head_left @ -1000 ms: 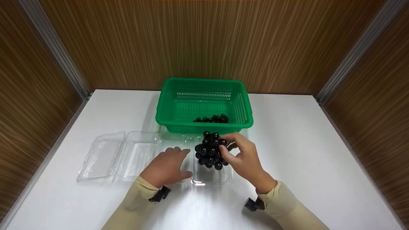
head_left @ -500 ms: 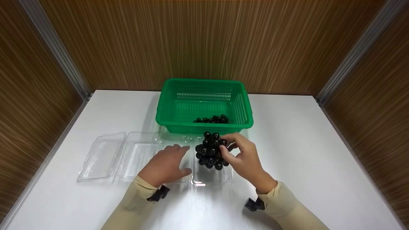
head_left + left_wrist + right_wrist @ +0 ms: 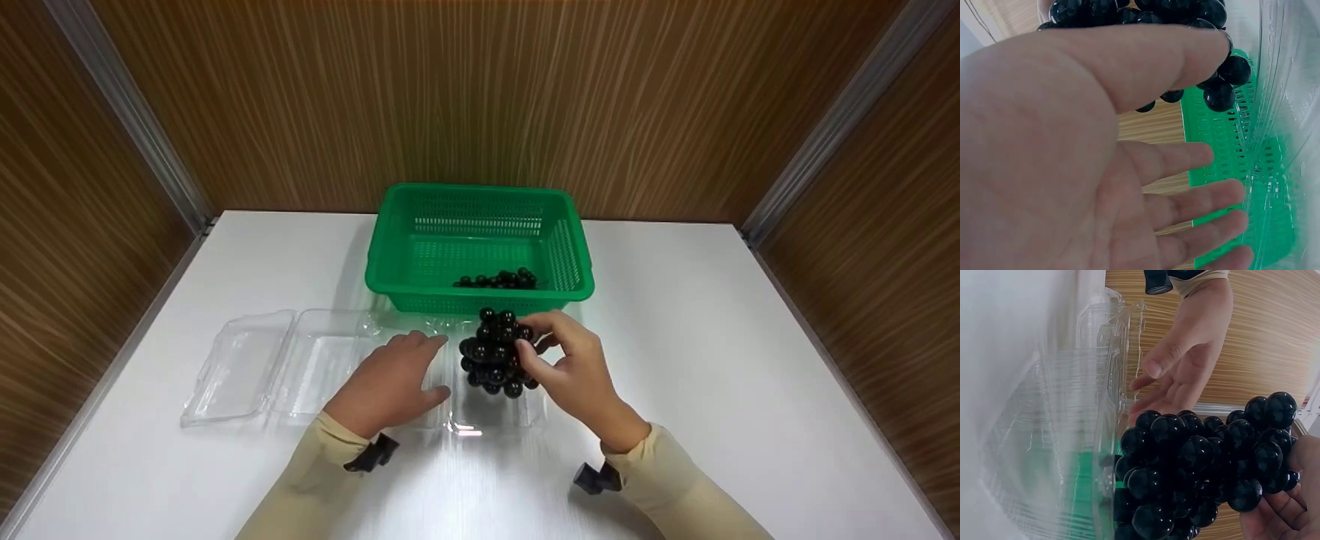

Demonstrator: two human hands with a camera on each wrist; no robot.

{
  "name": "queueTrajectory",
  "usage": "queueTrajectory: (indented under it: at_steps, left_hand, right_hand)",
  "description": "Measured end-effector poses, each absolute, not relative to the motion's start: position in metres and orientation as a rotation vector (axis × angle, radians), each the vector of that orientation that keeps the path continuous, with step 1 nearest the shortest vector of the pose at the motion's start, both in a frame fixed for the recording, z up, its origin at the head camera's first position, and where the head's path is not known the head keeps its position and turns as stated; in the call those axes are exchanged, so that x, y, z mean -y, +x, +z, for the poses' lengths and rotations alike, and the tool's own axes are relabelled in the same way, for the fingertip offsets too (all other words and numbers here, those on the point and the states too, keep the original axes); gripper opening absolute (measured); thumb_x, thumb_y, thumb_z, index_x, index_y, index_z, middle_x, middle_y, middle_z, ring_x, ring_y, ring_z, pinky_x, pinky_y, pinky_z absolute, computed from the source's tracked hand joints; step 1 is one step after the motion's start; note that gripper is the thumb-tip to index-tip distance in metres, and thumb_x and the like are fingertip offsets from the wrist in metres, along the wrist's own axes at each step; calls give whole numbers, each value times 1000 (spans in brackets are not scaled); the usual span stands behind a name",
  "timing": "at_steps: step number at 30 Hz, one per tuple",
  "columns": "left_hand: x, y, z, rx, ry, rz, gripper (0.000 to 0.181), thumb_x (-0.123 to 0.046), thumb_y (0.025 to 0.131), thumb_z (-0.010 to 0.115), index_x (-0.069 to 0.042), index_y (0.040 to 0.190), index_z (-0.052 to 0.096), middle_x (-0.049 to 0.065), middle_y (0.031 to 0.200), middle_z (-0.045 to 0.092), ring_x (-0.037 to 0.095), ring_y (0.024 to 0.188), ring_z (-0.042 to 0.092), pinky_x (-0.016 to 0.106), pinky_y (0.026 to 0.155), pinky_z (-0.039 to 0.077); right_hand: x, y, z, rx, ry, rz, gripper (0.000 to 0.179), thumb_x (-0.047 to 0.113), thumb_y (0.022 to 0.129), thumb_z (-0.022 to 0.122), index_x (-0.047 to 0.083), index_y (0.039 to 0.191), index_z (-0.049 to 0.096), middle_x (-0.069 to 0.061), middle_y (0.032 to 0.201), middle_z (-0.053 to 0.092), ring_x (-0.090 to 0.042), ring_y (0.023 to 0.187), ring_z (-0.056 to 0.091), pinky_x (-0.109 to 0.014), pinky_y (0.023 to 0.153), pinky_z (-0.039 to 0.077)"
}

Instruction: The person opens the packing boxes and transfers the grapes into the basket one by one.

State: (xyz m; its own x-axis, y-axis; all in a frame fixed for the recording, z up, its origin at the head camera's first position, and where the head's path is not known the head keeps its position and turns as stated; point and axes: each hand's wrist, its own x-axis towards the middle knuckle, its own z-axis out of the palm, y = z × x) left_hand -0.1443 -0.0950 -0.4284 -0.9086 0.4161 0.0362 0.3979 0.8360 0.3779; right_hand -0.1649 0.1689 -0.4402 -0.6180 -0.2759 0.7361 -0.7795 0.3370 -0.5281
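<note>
Pinched between thumb and fingers of my right hand [image 3: 570,367] is a bunch of dark grapes [image 3: 491,356], glossy and near black. In the head view it hangs over the right part of the clear plastic clamshell containers [image 3: 322,367]. My left hand [image 3: 390,382] hovers palm down over the containers, left of the bunch, fingers spread and holding nothing. In the left wrist view its thumb [image 3: 1157,59] overlaps the grapes, while the other fingers stretch out apart from them. The right wrist view shows the bunch [image 3: 1196,467] beside a clear container wall [image 3: 1106,455].
Behind the containers stands a green perforated basket [image 3: 480,296] with another bunch of dark grapes [image 3: 502,280] at its near side. An opened clear lid [image 3: 240,367] lies to the left. Wood-patterned panels [image 3: 480,90] enclose the white table [image 3: 697,337] at the back and sides.
My left hand has shifted slightly up and away from the bunch, its thumb lifting a little. The right hand and the grapes stay almost still.
</note>
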Motion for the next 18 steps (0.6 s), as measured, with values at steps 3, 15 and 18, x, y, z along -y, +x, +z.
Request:
queueTrajectory:
  at_steps: [3,15,18]
  left_hand:
    - [94,-146,-428,-2996,693,609,65,-32,93,75,-3,148,53,19,139,60,39,130,55,55,107,46]
    - [94,-147,-425,-3050,786,688,61,-27,93,74,-5,147,54,16,140,61,37,131,56,54,107,47]
    - [93,-147,-424,-3054,796,706,61,-27,94,74,-5,147,54,15,140,61,36,131,56,53,108,47]
  right_hand:
    - [-169,-165,-440,2079,916,1250,28,-6,89,73,8,114,72,-1,100,72,-15,84,67,-33,67,58]
    - [-168,-165,-439,2077,923,1225,27,-6,88,74,5,112,71,-2,99,72,-15,82,67,-32,67,59]
    - [-168,-166,-437,2073,919,1219,25,-6,88,74,5,110,71,-1,98,72,-15,82,67,-32,66,58]
